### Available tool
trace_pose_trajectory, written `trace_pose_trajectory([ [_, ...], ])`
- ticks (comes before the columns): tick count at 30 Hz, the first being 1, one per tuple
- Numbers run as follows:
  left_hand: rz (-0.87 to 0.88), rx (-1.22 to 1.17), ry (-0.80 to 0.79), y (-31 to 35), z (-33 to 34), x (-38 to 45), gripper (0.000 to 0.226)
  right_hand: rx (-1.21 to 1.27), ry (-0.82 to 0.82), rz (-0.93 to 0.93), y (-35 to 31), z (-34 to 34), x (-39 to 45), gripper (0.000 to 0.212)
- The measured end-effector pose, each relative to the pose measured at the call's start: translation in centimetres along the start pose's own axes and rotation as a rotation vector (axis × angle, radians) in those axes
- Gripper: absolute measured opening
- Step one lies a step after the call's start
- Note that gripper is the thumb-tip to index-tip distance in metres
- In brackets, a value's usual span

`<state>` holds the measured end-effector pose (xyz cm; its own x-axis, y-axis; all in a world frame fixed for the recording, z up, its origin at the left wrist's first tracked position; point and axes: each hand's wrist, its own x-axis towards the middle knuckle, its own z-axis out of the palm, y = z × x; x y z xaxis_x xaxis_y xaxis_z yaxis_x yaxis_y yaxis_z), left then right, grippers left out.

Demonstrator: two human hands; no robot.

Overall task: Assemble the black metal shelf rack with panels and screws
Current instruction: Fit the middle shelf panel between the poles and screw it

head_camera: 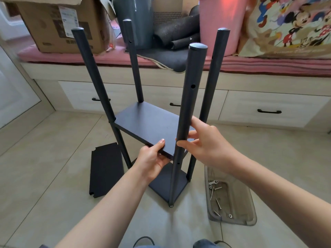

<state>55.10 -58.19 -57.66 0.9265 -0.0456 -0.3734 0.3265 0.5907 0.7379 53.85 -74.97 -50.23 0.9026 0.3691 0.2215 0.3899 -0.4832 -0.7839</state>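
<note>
Both bare forearms reach up from the bottom of the frame. At centre the left hand grips the near edge of the middle panel, thumb on top, while the right hand curls around the nearest post. That black shelf rack stands at mid-frame on the pale tiled floor, its four posts upright and splaying toward the top. One loose panel lies flat at lower left; a clear tray of screws sits lower right. Behind it, a drawer bench carries a cardboard box.
</note>
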Motion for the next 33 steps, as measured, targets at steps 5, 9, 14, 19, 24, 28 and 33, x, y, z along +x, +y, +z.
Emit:
trace_pose_trajectory([
  [5,0.002,0.001,0.033,-0.1,0.3,-0.2,0.032,-0.005,0.024,-0.006,0.1,0.2,0.1,0.051],
  [9,0.013,0.010,0.041,-0.4,0.7,0.0,0.033,-0.007,0.052,0.000,0.2,0.0,-0.1,0.052],
  [14,0.033,0.128,0.050,-0.4,0.3,0.3,0.030,-0.016,0.031,0.026,0.0,-0.2,-0.3,0.059],
  [19,0.023,0.535,0.221,-0.3,-0.5,-0.7,0.043,0.041,0.019,0.094,0.3,-1.1,0.0,0.032],
  [24,0.871,1.196,0.314,-0.9,-2.8,-3.1,0.060,0.276,0.045,0.313,2.1,-1.4,-1.1,0.014],
  [28,0.987,1.606,-0.102,-0.7,-1.9,-2.0,0.079,0.579,0.212,0.740,5.4,-0.6,-1.3,0.027],
  [33,0.994,1.808,-0.244,-0.4,-0.4,0.3,0.086,0.840,0.131,0.944,7.0,1.6,-0.1,0.037],
])
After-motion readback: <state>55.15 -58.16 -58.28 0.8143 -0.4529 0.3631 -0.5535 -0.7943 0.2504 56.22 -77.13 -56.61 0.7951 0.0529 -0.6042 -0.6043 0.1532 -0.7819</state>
